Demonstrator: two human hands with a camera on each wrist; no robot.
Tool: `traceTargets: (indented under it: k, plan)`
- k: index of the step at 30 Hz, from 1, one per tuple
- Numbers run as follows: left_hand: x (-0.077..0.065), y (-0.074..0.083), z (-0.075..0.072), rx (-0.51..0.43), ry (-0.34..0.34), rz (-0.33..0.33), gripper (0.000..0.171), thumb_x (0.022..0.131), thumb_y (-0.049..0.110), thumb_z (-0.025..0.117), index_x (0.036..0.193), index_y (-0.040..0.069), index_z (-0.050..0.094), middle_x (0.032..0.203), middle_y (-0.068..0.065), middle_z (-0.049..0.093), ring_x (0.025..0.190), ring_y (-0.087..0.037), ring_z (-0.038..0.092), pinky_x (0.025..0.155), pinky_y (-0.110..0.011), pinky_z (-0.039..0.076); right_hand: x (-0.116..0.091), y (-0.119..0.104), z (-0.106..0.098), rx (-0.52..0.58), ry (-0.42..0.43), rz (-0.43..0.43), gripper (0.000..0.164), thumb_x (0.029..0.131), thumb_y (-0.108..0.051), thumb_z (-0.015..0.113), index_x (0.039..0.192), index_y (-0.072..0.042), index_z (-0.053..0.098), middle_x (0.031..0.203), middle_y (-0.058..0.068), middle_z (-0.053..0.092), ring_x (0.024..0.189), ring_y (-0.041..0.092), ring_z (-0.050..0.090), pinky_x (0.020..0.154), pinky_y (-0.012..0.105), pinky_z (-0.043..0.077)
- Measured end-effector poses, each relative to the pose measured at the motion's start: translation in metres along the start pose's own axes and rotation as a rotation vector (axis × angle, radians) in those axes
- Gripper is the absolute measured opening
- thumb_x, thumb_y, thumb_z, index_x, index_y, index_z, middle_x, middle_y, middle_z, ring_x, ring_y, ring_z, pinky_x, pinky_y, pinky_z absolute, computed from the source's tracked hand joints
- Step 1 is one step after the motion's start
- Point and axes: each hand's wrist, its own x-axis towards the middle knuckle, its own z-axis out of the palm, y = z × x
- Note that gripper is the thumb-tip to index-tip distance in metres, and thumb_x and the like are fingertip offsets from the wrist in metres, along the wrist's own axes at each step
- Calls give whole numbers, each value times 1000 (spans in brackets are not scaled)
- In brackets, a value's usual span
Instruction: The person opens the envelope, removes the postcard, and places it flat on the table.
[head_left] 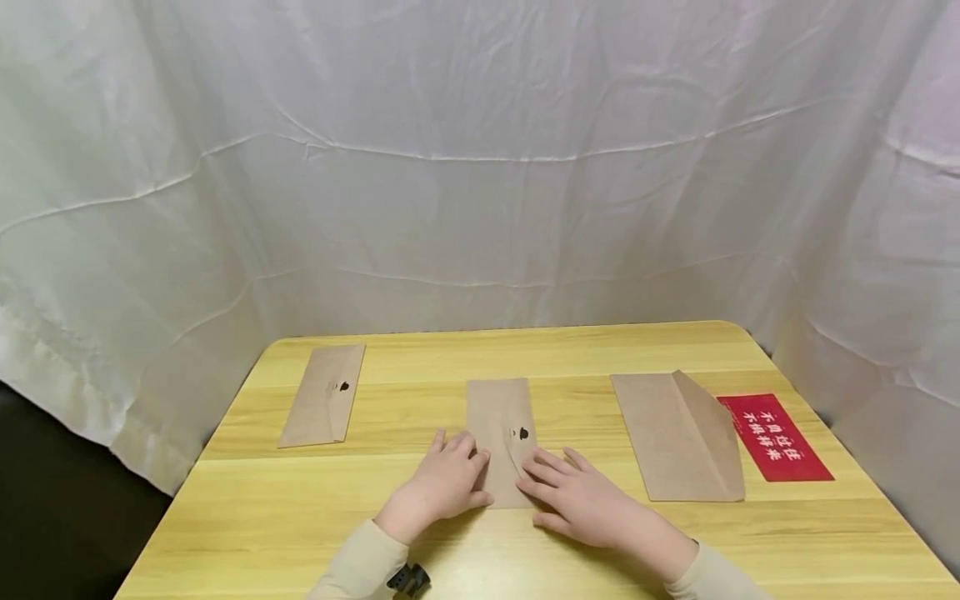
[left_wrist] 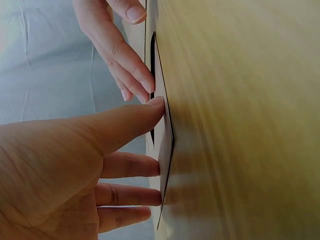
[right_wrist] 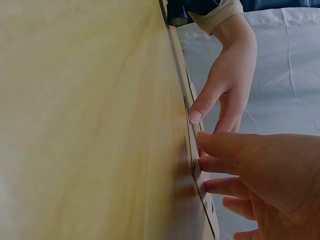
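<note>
- Head view: brown kraft-paper envelope with a dark hat-shaped print (head_left: 497, 417) lies flat between the 2 hands on the yellow wood-grain table (head_left: 562, 358), its flap folded down.
- Left hand (head_left: 447, 479): thumb and fingers spread and extended, tips resting on the envelope's left portion; no grip observed.
- Right hand (head_left: 588, 504): fingers extended and relaxed, tips touching the envelope along its right edge; no grip observed.
- Surroundings: 1 similar brown envelope, flap down (head_left: 322, 396), at far left; 1 brown envelope with its pointed flap unfolded (head_left: 660, 433) at right; 1 red rectangular card with white characters (head_left: 787, 442) just beyond that flap.
- Handling, assessed: light, thin paper; bends readily, creases permanently, may slide on the smooth tabletop. Contents, if any, cannot be determined.
- Hold points, assessed: steady the body with flat fingertips; lift by pinching the 2 long edges lightly, clear of the flap's tip, which could spring up or tear.
</note>
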Motion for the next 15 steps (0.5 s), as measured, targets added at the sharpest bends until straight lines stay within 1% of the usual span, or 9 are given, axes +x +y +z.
traceTargets:
  k: [4, 9, 12, 15]
  plan:
    - [2, 3, 2, 34, -15, 12, 67, 84, 58, 65, 134, 13, 59, 122, -5, 57, 130, -26, 49, 114, -57, 31, -4, 0, -1, 10, -3, 7, 51, 99, -46, 48, 144, -22, 50, 152, 5, 45, 145, 28, 34, 113, 61, 29]
    - [9, 1, 3, 41, -9, 32, 62, 82, 60, 66, 126, 16, 61, 122, -4, 57, 129, -26, 50, 112, -58, 33, -6, 0, -3, 8, 2, 3, 51, 99, -46, 48, 143, -21, 51, 151, 5, 47, 144, 28, 36, 112, 62, 30]
    - [14, -5, 3, 25, -23, 42, 69, 81, 62, 66, 131, 16, 58, 134, -6, 55, 134, -26, 47, 113, -59, 32, -6, 0, -3, 8, -1, 2, 51, 99, -46, 48, 143, -21, 51, 150, 5, 47, 144, 28, 37, 113, 62, 30]
    - [18, -11, 1, -11, -67, 44, 83, 79, 64, 66, 143, 14, 48, 150, -9, 46, 141, -29, 40, 114, -60, 29, -4, 1, -3, 4, -2, 3, 51, 99, -46, 48, 143, -21, 51, 150, 5, 48, 144, 28, 37, 112, 61, 30]
